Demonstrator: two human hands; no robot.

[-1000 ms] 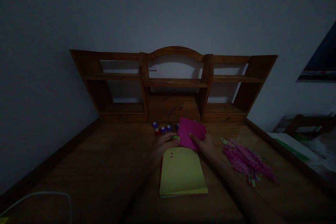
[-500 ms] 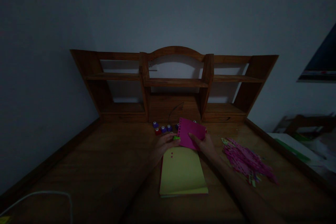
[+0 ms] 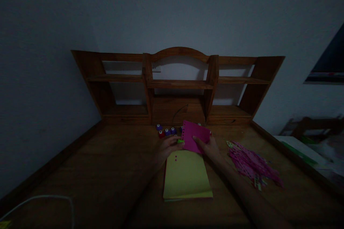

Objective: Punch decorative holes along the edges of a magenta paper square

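My right hand [image 3: 210, 147] grips a pink sheet of paper [image 3: 196, 134], thumb on top and the other fingers beneath. Along the sheet's left edge runs a row of small holes or notches. At that same edge, my left hand [image 3: 168, 146] is closed around a small bright green thing [image 3: 181, 141], which looks like a paper punch; most of it is hidden by the fingers. Below both hands, a stack of yellow paper [image 3: 187, 177] lies flat, with two small reddish dots near its upper left corner.
Behind the hands stand several small purple punches [image 3: 167, 132] and a red one [image 3: 161, 134]. A heap of pink and yellow paper strips [image 3: 252, 162] lies at right. A wooden shelf unit [image 3: 180, 84] lines the back of the desk. A white cable [image 3: 51, 196] curves at lower left.
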